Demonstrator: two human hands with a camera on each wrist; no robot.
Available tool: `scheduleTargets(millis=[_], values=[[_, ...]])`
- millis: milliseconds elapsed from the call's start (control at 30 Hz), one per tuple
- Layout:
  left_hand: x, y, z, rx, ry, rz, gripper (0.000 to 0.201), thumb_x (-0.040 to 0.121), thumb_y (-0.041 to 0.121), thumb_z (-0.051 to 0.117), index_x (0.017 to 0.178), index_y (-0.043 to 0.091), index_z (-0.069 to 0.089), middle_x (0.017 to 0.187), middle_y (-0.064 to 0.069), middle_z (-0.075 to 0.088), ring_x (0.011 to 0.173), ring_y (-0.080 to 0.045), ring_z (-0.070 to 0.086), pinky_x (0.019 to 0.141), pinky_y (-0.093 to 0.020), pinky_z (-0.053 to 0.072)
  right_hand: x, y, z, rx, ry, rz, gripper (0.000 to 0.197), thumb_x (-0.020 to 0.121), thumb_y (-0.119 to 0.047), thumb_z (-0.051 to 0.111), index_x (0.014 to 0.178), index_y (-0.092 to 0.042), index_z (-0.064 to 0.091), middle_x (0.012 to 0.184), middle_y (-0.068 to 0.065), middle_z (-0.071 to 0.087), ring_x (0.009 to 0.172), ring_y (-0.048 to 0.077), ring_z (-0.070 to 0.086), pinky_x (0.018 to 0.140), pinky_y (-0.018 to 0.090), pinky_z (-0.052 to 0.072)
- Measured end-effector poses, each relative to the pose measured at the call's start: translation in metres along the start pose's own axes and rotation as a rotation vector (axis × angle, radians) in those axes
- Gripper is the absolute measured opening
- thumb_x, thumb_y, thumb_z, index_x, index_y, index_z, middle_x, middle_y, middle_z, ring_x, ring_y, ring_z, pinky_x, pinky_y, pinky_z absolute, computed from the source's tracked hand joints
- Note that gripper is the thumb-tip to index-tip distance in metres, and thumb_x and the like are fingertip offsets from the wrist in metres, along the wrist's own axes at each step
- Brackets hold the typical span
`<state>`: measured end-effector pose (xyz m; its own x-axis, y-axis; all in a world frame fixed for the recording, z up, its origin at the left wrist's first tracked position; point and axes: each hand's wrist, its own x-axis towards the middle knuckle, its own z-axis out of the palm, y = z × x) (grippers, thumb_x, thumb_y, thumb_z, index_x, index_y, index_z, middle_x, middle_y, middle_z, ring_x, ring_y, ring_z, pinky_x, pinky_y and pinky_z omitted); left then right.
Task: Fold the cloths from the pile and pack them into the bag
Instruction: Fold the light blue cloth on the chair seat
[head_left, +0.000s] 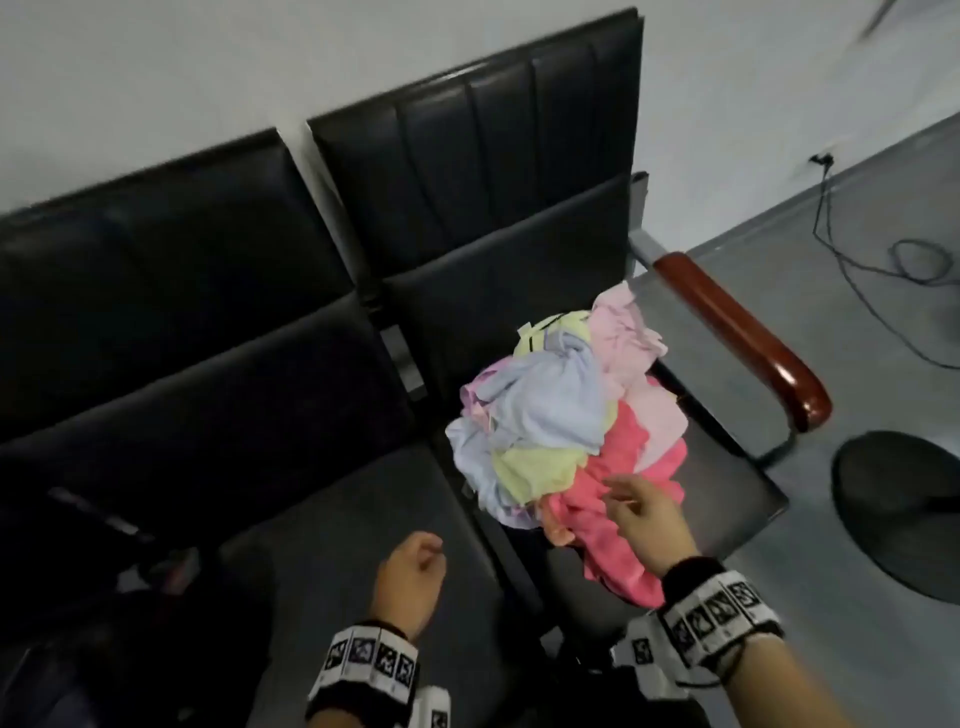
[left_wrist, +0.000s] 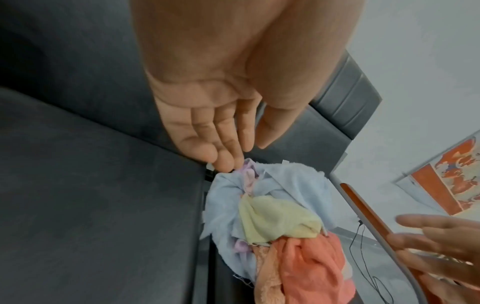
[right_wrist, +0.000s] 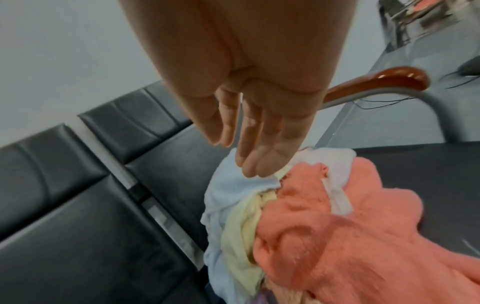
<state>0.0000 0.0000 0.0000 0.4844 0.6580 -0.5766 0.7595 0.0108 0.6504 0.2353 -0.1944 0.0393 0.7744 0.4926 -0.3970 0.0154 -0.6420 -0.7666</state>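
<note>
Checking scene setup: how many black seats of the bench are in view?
2: the seat on the right holds the cloth pile, beside the wooden armrest; the seat on the left is bare under the left hand. More may lie off-frame.

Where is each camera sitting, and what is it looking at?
Head: sits on the person's head, looks down at the cloth pile on a black seat; both hands show, left hand and right hand.
Left wrist: looks along the open left hand toward the pile; the right hand's fingers show too.
Right wrist: looks along the open right hand at the pink cloth.
All three views share the pile and the wooden armrest.
</note>
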Motion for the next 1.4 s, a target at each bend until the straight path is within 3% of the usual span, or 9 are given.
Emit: scheduleTargets(millis=[133, 267, 333, 567, 700, 867, 1033, 1267, 1400], values=[[0.055, 0.013, 0.057, -0.035, 0.043, 0.081, 0.031, 0.090, 0.011, 0.062, 0.090, 0.042, 0.059, 0.080, 0.009, 0.067, 0.075, -0.018, 0.064, 0.071, -0.031, 0.050, 0.055, 0.036, 0.033, -0.179, 0.023, -0.216, 0.048, 0.086, 0.002, 0.061, 0.131, -0.015, 0.060, 0.130, 0.000, 0.058, 0.113, 0.021, 0.059, 0.097, 0.032, 0.048], [0.105, 0.020, 0.107, -0.094, 0.053, 0.158, 0.031, 0.090, 0.010, 0.063, 0.115, 0.028, 0.063, 0.111, 0.004, 0.062, 0.094, -0.012, 0.064, 0.083, -0.025, 0.052, 0.118, 0.071, 0.053, -0.355, 0.112, -0.398, 0.058, 0.087, -0.006, 0.064, 0.140, -0.022, 0.052, 0.148, 0.004, 0.042, 0.131, 0.022, 0.042, 0.111, 0.035, 0.036], [0.124, 0.025, 0.123, -0.103, 0.067, 0.224, 0.039, 0.091, 0.008, 0.061, 0.124, 0.028, 0.060, 0.120, 0.007, 0.054, 0.095, -0.005, 0.063, 0.073, -0.008, 0.046, 0.141, 0.077, 0.062, -0.421, 0.128, -0.426, 0.061, 0.085, -0.013, 0.068, 0.142, -0.025, 0.049, 0.142, 0.003, 0.045, 0.125, 0.024, 0.045, 0.108, 0.037, 0.039], [0.125, 0.027, 0.133, -0.135, 0.068, 0.415, 0.044, 0.093, 0.003, 0.058, 0.132, 0.024, 0.058, 0.129, 0.011, 0.052, 0.097, -0.010, 0.061, 0.067, -0.002, 0.045, 0.153, 0.081, 0.067, -0.258, 0.361, -0.544, 0.021, 0.078, -0.007, 0.077, 0.098, -0.009, 0.071, 0.094, 0.002, 0.053, 0.087, 0.025, 0.054, 0.076, 0.031, 0.043], [0.097, 0.021, 0.123, -0.136, 0.085, 0.501, 0.051, 0.091, 0.006, 0.061, 0.135, 0.030, 0.055, 0.130, 0.014, 0.052, 0.091, -0.003, 0.062, 0.078, -0.013, 0.047, 0.117, 0.064, 0.062, -0.107, 0.320, -0.625, 0.016, 0.081, -0.006, 0.074, 0.095, -0.013, 0.072, 0.091, -0.002, 0.061, 0.080, 0.009, 0.054, 0.075, 0.025, 0.046], [0.033, 0.010, 0.110, -0.208, 0.128, 0.703, 0.067, 0.085, 0.006, 0.069, 0.138, 0.042, 0.049, 0.138, 0.021, 0.041, 0.097, -0.005, 0.063, 0.076, -0.013, 0.050, 0.030, 0.035, 0.079, 0.199, 0.035, -0.661, 0.012, 0.080, -0.016, 0.077, 0.083, -0.027, 0.072, 0.078, -0.008, 0.070, 0.073, -0.001, 0.062, 0.063, 0.012, 0.047], [-0.044, -0.022, 0.103, -0.252, 0.232, 0.870, 0.043, 0.085, 0.003, 0.072, 0.123, 0.023, 0.063, 0.116, 0.005, 0.065, 0.105, -0.015, 0.066, 0.090, -0.036, 0.055, -0.060, 0.030, 0.092, 0.202, -0.192, -0.799, 0.015, 0.082, -0.009, 0.072, 0.094, -0.019, 0.074, 0.084, 0.001, 0.074, 0.079, 0.014, 0.071, 0.075, 0.030, 0.059], [-0.132, -0.082, 0.072, -0.201, 0.468, 0.815, 0.015, 0.091, 0.005, 0.063, 0.092, 0.019, 0.068, 0.089, 0.006, 0.067, 0.084, -0.008, 0.063, 0.073, -0.022, 0.052, -0.149, 0.038, 0.105, 0.039, -0.318, -0.969, 0.032, 0.080, -0.003, 0.074, 0.108, -0.017, 0.070, 0.097, -0.012, 0.070, 0.090, -0.001, 0.064, 0.078, 0.014, 0.048], [-0.171, -0.115, 0.048, -0.160, 0.512, 0.774, 0.014, 0.094, 0.011, 0.060, 0.088, 0.022, 0.068, 0.083, 0.007, 0.065, 0.078, -0.006, 0.061, 0.068, -0.015, 0.047, -0.178, 0.034, 0.119, 0.013, -0.292, -1.016, 0.019, 0.083, -0.009, 0.073, 0.098, -0.020, 0.072, 0.087, -0.012, 0.070, 0.080, 0.000, 0.062, 0.071, 0.011, 0.045]])
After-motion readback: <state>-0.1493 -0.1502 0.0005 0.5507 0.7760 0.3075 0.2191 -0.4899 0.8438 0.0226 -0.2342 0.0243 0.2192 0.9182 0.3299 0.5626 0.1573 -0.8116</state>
